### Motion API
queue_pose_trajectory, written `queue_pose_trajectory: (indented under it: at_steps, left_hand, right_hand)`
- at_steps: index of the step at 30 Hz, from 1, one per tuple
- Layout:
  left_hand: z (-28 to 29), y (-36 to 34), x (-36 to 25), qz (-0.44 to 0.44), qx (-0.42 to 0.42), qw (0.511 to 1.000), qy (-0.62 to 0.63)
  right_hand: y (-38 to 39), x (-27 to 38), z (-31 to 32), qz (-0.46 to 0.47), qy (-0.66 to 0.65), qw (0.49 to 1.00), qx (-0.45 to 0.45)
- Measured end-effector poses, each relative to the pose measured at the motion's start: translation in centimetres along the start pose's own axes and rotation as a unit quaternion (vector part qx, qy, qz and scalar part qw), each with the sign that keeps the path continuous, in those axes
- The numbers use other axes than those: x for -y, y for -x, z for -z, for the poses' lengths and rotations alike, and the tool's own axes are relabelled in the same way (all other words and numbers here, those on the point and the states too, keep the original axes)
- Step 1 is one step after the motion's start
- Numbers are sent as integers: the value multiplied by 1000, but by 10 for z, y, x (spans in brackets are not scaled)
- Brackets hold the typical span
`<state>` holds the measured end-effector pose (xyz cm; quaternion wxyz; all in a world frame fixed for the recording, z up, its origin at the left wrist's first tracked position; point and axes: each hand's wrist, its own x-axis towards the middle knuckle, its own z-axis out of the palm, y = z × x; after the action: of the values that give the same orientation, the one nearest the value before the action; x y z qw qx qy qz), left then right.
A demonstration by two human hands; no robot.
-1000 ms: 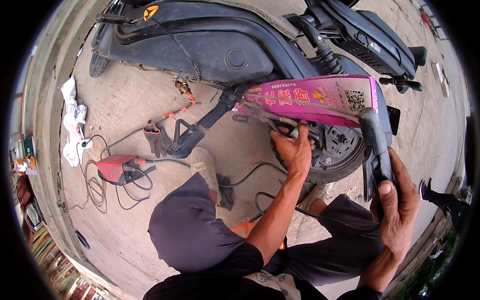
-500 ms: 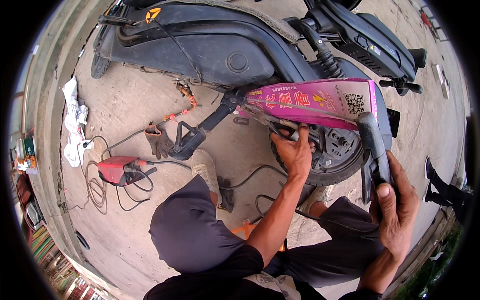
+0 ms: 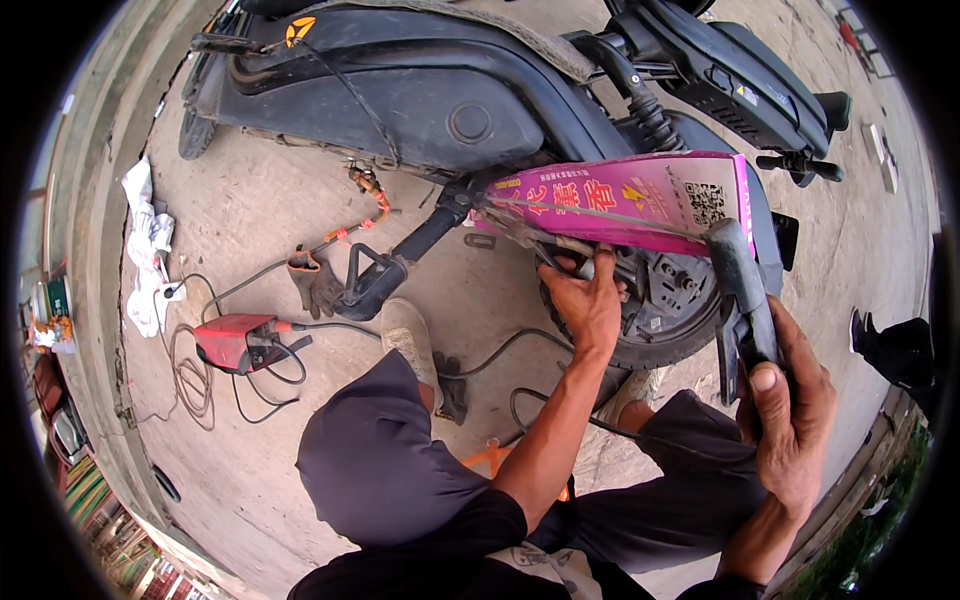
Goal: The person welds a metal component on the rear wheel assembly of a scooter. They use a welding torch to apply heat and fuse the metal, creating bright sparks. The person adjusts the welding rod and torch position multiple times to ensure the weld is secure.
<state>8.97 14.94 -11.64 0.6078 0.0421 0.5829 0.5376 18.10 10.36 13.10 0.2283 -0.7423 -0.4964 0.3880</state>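
Here, a person crouches on a concrete floor [image 3: 250,480] beside a black scooter [image 3: 420,90], both hands busy at its rear wheel [image 3: 680,310]. The left hand [image 3: 590,300] reaches forward under a pink cardboard box [image 3: 640,200], its fingers curled around a thin metal part at the wheel's edge; exactly what it pinches is hidden by the box and the knuckles. The box lies tilted across the wheel, its long side running from the scooter's body toward the right, resting against the tyre. The right hand [image 3: 790,420] is closed around the dark handle of a welding torch [image 3: 745,290], thumb on top, with the handle's upper end touching the lower right corner of the box. A black cable [image 3: 520,345] trails over the floor from near the person's feet. To the left, well apart from the wheel, a small red welding machine [image 3: 235,340] sits among loops of wire, and a dark work glove [image 3: 310,285] lies just beside the scooter's stand [image 3: 375,280]. A white rag [image 3: 145,240] is crumpled near the wall. The person's left knee [image 3: 375,460], in dark trousers, fills the lower middle.
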Motion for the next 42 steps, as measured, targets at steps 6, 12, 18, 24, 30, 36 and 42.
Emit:
queue_pose_trajectory:
  at_steps: [6, 12, 18, 24, 30, 36, 42]
  left_hand:
    - [-2, 1, 1, -3, 4, 1000, 4]
    - [-1, 0, -1, 0, 7, 1000, 7]
    - [0, -2, 4, -19, 6, 1000, 7]
    - [-2, 0, 2, -36, -6, 999, -21]
    - [-3, 4, -8, -23, -1, 999, -31]
    - [-2, 1, -3, -20, 6, 1000, -7]
    - [-1, -4, 5, -52, 14, 999, -3]
  right_hand:
    - [0, -2, 2, 10, 5, 1000, 0]
    - [-1, -3, 1, 17, 10, 1000, 4]
    - [-2, 0, 2, 11, 13, 1000, 11]
    - [-4, 1, 1, 3, 6, 1000, 16]
    - [-3, 2, 0, 3, -3, 1000, 10]
    - [-3, 3, -1, -1, -2, 1000, 9]
    - [-3, 2, 0, 5, -2, 1000, 10]
